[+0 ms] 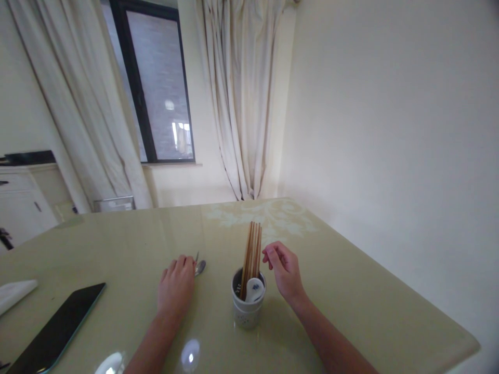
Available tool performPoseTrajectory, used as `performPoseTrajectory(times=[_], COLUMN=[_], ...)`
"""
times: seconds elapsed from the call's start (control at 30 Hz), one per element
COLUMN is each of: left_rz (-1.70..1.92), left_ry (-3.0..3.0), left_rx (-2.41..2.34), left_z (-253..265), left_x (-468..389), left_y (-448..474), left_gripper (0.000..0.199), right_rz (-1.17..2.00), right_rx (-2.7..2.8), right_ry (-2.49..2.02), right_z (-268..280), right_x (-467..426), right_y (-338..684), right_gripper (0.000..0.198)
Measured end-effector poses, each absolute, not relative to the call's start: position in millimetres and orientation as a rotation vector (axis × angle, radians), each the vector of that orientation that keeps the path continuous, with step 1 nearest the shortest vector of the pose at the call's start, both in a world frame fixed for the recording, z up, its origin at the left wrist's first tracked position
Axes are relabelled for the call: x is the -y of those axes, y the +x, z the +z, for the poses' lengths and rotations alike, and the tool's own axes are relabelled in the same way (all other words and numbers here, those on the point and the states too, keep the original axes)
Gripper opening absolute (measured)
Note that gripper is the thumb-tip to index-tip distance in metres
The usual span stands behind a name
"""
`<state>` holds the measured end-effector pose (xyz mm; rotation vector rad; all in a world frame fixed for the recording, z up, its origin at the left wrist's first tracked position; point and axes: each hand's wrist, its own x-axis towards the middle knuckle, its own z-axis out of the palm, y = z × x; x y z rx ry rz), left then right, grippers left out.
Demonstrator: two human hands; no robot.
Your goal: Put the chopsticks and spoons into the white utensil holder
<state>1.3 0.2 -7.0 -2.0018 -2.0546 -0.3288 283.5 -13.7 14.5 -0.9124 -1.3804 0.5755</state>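
Note:
A metal spoon (200, 268) lies on the table, its bowl showing beyond the fingertips of my left hand (176, 284). The fingers are curled over its other end, which they hide. A thin metal piece (197, 256) sticks up next to it, too small to name. Right of them stands a pale cup with a pierced wall (246, 314), holding several upright wooden chopsticks (251, 249) and a white ceramic spoon (254, 290) with a blue mark. Just right of the chopsticks, my right hand (285, 270) is raised, thumb and fingertips pinched together. Nothing shows between them.
A black tablet-like slab (58, 327) and a white object (15, 293) lie at the left of the glossy table (351, 311). A wall (390, 130) runs along the table's right side. Curtains (245, 104) and a window (161, 83) are behind.

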Motion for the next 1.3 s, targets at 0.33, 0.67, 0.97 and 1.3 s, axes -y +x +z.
performPoseTrajectory(times=[0.33, 0.67, 0.97, 1.3], left_rz=[-1.163, -1.225, -0.718, -0.232], left_ry=[-2.277, -2.3, -2.127, -2.205], left_rx=[1.072, 0.65, 2.033, 2.381], left_z=[-1.2, 16.3, -2.4, -16.5], left_x=[46.8, 61.0, 13.2, 5.8], left_y=[32.3, 53.1, 9.0, -5.4], left_gripper=[0.035, 0.034, 0.027, 0.023], right_rz=[0.123, 0.34, 0.452, 0.596], right_rx=[1.785, 1.504, 1.058, 1.427], right_ry=[-0.617, -0.715, -0.81, -0.902], right_z=[24.3, 21.0, 35.1, 24.0], right_x=[41.1, 48.4, 22.9, 20.2], right_y=[281.9, 262.0, 289.1, 278.8], right_gripper=[0.047, 0.022, 0.032, 0.024])
